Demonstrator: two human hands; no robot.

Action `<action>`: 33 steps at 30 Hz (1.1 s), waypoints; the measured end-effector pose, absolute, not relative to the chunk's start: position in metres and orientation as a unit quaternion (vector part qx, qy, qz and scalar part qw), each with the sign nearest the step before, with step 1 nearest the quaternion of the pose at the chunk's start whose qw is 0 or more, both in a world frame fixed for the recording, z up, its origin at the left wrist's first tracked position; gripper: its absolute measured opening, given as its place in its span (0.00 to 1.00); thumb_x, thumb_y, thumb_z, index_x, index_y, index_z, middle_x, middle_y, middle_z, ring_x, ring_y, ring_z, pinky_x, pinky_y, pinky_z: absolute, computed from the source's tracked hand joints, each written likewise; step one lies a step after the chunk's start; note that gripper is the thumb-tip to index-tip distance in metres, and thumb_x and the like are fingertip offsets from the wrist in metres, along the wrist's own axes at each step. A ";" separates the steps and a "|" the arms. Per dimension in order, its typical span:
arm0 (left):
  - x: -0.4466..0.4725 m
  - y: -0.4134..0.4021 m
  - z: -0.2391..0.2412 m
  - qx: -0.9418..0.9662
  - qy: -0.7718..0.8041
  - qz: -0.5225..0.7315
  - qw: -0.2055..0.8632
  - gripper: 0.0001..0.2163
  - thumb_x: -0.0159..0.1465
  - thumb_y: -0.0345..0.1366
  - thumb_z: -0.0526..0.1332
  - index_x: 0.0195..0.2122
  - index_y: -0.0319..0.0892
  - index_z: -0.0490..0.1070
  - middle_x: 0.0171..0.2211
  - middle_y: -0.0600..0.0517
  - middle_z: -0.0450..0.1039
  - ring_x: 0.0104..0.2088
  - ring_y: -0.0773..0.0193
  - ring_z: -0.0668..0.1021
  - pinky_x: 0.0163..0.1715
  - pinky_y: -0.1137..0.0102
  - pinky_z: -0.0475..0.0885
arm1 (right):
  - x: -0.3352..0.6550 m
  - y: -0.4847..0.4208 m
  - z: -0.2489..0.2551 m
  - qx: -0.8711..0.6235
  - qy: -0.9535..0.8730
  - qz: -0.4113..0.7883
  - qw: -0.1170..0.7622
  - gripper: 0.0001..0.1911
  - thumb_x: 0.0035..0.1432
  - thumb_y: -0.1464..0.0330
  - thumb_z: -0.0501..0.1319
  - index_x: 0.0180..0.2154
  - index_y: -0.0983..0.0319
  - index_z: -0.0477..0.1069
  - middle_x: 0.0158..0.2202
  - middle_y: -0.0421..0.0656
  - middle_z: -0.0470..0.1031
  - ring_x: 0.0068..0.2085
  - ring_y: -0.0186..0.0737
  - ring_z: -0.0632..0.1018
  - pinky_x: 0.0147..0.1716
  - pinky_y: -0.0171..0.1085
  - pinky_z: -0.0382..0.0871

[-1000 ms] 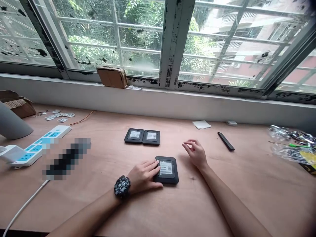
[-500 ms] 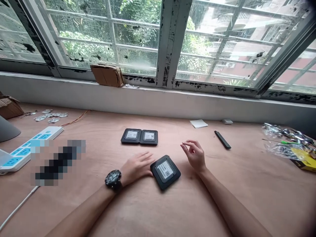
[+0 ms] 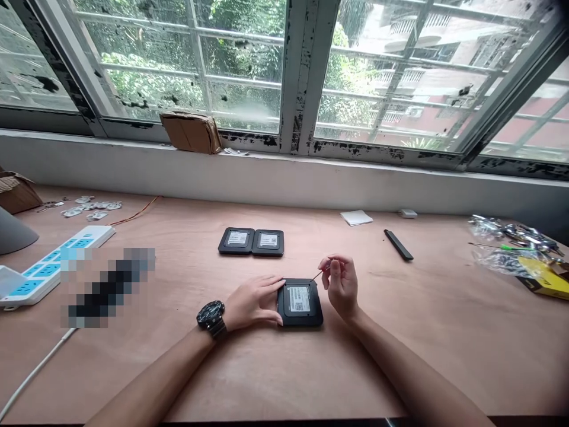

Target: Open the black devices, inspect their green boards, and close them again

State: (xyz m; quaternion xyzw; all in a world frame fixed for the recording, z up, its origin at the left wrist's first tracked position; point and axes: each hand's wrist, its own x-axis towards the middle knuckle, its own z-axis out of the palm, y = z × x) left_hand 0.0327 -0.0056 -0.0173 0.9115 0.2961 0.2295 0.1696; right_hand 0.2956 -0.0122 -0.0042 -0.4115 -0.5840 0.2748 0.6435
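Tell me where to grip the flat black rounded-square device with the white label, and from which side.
I would grip the flat black rounded-square device by its near and far edges, coming straight down from above. It lies flat, label up, on the wooden table, so only its thin rim offers purchase, and the left hand lies against its left edge.

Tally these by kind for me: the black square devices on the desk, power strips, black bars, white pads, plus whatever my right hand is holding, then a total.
Black square devices: 3
White power strip: 1
Black bar: 1
White pad: 1
Thin pin, pinched in the right hand: 1
Total: 7
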 end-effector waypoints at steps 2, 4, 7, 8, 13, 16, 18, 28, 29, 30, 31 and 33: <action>0.031 -0.003 -0.018 0.910 0.292 0.234 0.180 0.42 0.57 0.58 0.69 0.68 0.47 0.61 0.66 0.42 0.64 0.66 0.47 0.68 0.63 0.53 0.67 | 0.294 -0.014 -0.007 -0.400 -0.595 0.292 0.633 0.10 0.72 0.55 0.51 0.45 0.53 0.60 0.34 0.38 0.72 0.20 0.31 0.64 0.15 0.31 0.59; 0.031 -0.002 -0.019 0.908 0.290 0.235 0.188 0.42 0.57 0.58 0.69 0.69 0.47 0.60 0.67 0.42 0.63 0.66 0.47 0.68 0.64 0.53 0.66 | 0.295 -0.015 -0.009 -0.398 -0.605 0.302 0.620 0.09 0.73 0.56 0.51 0.45 0.54 0.61 0.33 0.38 0.72 0.20 0.30 0.64 0.16 0.32 0.59; 0.032 -0.004 -0.017 0.905 0.293 0.234 0.199 0.42 0.57 0.58 0.69 0.68 0.47 0.61 0.66 0.43 0.63 0.66 0.47 0.67 0.64 0.53 0.65 | 0.296 -0.015 -0.009 -0.403 -0.631 0.301 0.591 0.10 0.72 0.56 0.53 0.45 0.55 0.64 0.35 0.40 0.73 0.23 0.32 0.67 0.19 0.33 0.63; 0.032 -0.005 -0.016 0.903 0.294 0.234 0.206 0.42 0.56 0.59 0.70 0.68 0.47 0.60 0.66 0.43 0.63 0.66 0.47 0.67 0.65 0.53 0.64 | 0.296 -0.016 -0.007 -0.402 -0.643 0.293 0.583 0.10 0.71 0.56 0.54 0.45 0.55 0.65 0.37 0.41 0.73 0.26 0.33 0.70 0.22 0.34 0.65; 0.027 -0.005 -0.012 0.875 0.327 0.259 0.246 0.40 0.60 0.56 0.69 0.69 0.48 0.59 0.66 0.45 0.65 0.64 0.49 0.70 0.64 0.56 0.66 | 0.295 -0.016 0.012 -0.399 -0.648 0.328 0.560 0.13 0.70 0.57 0.55 0.44 0.58 0.72 0.39 0.43 0.71 0.30 0.35 0.72 0.29 0.37 0.69; 0.018 0.001 -0.012 0.847 0.373 0.273 0.264 0.33 0.66 0.54 0.64 0.69 0.49 0.59 0.60 0.47 0.73 0.58 0.52 0.76 0.57 0.59 0.71 | 0.296 -0.015 0.022 -0.381 -0.626 0.406 0.546 0.20 0.72 0.54 0.49 0.53 0.57 0.70 0.35 0.41 0.72 0.24 0.33 0.65 0.24 0.36 0.65; 0.012 0.005 -0.012 0.834 0.395 0.278 0.267 0.29 0.68 0.52 0.62 0.67 0.48 0.63 0.55 0.48 0.77 0.54 0.54 0.79 0.54 0.62 0.73 | 0.299 -0.014 0.025 -0.361 -0.629 0.427 0.541 0.22 0.72 0.52 0.48 0.55 0.57 0.67 0.34 0.41 0.74 0.23 0.33 0.65 0.26 0.37 0.66; -0.006 0.012 -0.004 0.803 0.458 0.305 0.228 0.19 0.70 0.49 0.59 0.54 0.44 0.78 0.43 0.48 0.83 0.38 0.58 0.82 0.40 0.68 0.73 | 0.267 -0.007 0.025 -0.369 -0.596 0.326 0.635 0.14 0.69 0.55 0.58 0.40 0.58 0.71 0.31 0.41 0.74 0.27 0.34 0.71 0.21 0.33 0.64; -0.008 0.013 -0.005 0.801 0.459 0.309 0.227 0.19 0.70 0.49 0.60 0.54 0.44 0.78 0.43 0.48 0.83 0.38 0.58 0.82 0.39 0.68 0.73 | 0.260 -0.005 0.023 -0.367 -0.608 0.330 0.622 0.14 0.68 0.55 0.58 0.40 0.58 0.71 0.31 0.42 0.74 0.28 0.35 0.72 0.22 0.33 0.65; -0.009 0.014 -0.005 0.801 0.458 0.312 0.229 0.19 0.70 0.49 0.60 0.54 0.44 0.78 0.43 0.48 0.83 0.37 0.59 0.82 0.38 0.68 0.73 | 0.255 -0.003 0.020 -0.366 -0.622 0.331 0.608 0.14 0.68 0.55 0.59 0.40 0.58 0.72 0.31 0.42 0.74 0.29 0.36 0.73 0.23 0.34 0.66; -0.010 0.015 -0.005 0.801 0.455 0.314 0.231 0.19 0.69 0.50 0.60 0.54 0.45 0.78 0.43 0.48 0.83 0.37 0.59 0.82 0.37 0.68 0.73 | 0.250 -0.002 0.017 -0.367 -0.634 0.328 0.596 0.14 0.68 0.55 0.59 0.40 0.58 0.72 0.31 0.42 0.74 0.29 0.36 0.73 0.24 0.34 0.67; -0.012 0.016 -0.007 0.802 0.449 0.315 0.237 0.19 0.69 0.50 0.61 0.54 0.45 0.78 0.43 0.49 0.83 0.36 0.59 0.81 0.35 0.69 0.72 | 0.245 0.001 0.012 -0.373 -0.652 0.319 0.578 0.14 0.69 0.55 0.58 0.40 0.58 0.72 0.31 0.42 0.74 0.31 0.37 0.74 0.26 0.35 0.68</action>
